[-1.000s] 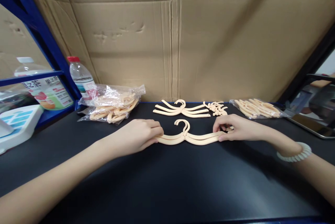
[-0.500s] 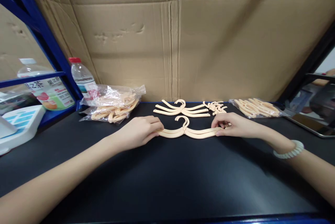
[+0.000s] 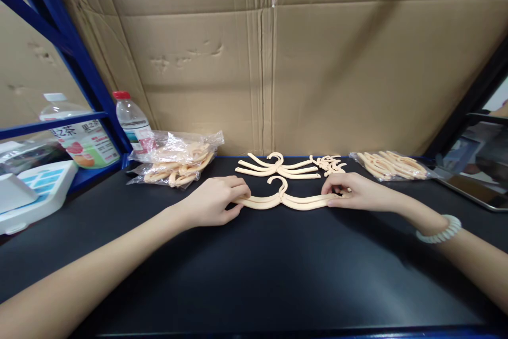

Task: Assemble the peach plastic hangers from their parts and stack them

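Gripping opposite ends of a cream hanger lying flat on the black bench, the left hand and right hand are pinching its tips, just before a second hanger stack

Even overhead light (edges warped)

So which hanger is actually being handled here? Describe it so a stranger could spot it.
On the black table, in front of the cardboard wall, it is the near hanger. The left hand and right hand pinch its two ends; the hanger stack behind lies untouched.
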Demonstrator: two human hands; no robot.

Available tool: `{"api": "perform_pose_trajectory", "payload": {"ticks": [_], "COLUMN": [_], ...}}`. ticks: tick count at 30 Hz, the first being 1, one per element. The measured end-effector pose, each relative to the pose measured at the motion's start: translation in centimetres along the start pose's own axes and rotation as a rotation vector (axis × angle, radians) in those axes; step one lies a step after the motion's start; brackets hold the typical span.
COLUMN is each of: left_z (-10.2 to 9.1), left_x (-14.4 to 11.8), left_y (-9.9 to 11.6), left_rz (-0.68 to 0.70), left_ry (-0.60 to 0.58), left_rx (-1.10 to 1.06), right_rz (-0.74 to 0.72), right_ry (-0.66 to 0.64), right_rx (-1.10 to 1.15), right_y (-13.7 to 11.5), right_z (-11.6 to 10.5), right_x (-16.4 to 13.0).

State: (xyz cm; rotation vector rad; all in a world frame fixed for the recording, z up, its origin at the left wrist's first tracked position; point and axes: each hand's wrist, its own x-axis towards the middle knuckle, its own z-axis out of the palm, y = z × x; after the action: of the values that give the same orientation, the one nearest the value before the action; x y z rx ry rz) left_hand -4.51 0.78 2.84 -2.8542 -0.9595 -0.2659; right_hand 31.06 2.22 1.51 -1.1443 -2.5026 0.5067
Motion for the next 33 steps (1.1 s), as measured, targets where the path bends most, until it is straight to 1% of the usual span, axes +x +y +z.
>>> {"api": "perform_pose_trajectory", "payload": {"ticks": [3, 5, 10, 12, 15, 20, 23, 25, 27, 30, 33], "left_z": [0.0, 0.1, 0.9, 1.4, 2.1, 2.9, 3.3, 3.6, 3.9, 4.5, 4.8], "left_x": [0.0, 0.0, 0.0, 0.0, 0.1, 0.2, 0.3, 0.5, 0.8, 1.3, 1.7], "left_y": [-0.1, -0.2, -0.5, -0.7, -1.1, -2.2, -3.2, -4.0, -4.8, -5.9, -6.5], "left_rz": [-0.004, -0.023, -0.127, -0.169, -0.199, -0.206, -0.234, -0.256, -0.264, -0.257, -0.248], "left_ry": [0.010, 0.039, 0.182, 0.235, 0.288, 0.344, 0.372, 0.383, 0.392, 0.400, 0.385], "left_rx": [-0.021, -0.041, -0.126, -0.152, -0.189, -0.250, -0.270, -0.278, -0.277, -0.262, -0.253], "right_rz": [-0.013, -0.020, -0.037, -0.033, 0.017, 0.127, 0.223, 0.270, 0.274, 0.230, 0.163], "right_ry": [0.000, -0.001, -0.002, 0.023, 0.139, 0.402, 0.489, 0.493, 0.474, 0.434, 0.398], "right_rx": [-0.011, -0.018, -0.023, -0.011, -0.022, -0.109, -0.203, -0.254, -0.297, -0.350, -0.381], "right_y": [0.0, 0.0, 0.1, 0.2, 0.5, 2.0, 3.3, 4.1, 4.8, 5.8, 6.4], "right_z": [0.0, 0.0, 0.1, 0.1, 0.1, -0.5, -1.3, -1.8, -2.0, -1.8, -1.2], "right_x": [0.0, 0.0, 0.1, 0.1, 0.1, 0.3, 0.2, 0.1, 0.1, 0.5, 1.2]}}
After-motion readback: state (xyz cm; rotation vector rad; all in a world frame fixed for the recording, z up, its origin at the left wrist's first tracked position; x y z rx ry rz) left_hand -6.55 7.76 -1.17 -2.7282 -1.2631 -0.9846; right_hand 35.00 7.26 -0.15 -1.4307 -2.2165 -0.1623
